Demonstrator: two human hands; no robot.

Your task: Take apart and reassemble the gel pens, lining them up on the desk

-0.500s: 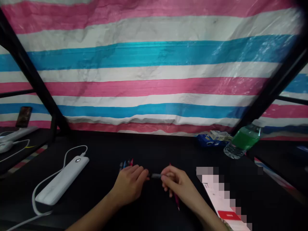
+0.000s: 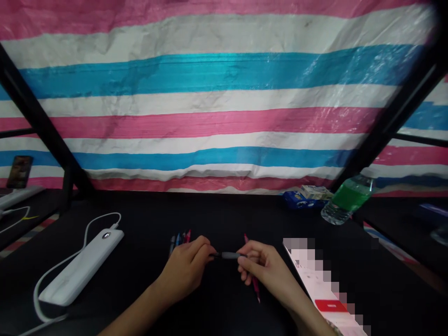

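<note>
A slim pen (image 2: 229, 255) with a grey grip section lies level between my two hands, just above the black table. My left hand (image 2: 187, 263) pinches its dark left end between thumb and fingers. My right hand (image 2: 264, 266) pinches the other end with thumb and forefinger. Under or behind the right hand runs a pink pen (image 2: 256, 290), its middle hidden by the fingers; whether the hand holds it I cannot tell. Several pens (image 2: 178, 239), grey, blue, dark and red, lie side by side beyond my left hand, which covers their lower parts.
On the left a white power bank (image 2: 84, 266) has a white cable plugged in. A phone (image 2: 322, 284), partly blurred out, lies by my right forearm. At the back right are a blue packet (image 2: 297, 199) and a tilted bottle of green liquid (image 2: 350, 198). Striped sheeting (image 2: 217, 121) hangs behind.
My hands have drawn slightly apart, so more of the pen's grey grip and dark left part shows. The view has shifted a little, moving the surroundings left.
</note>
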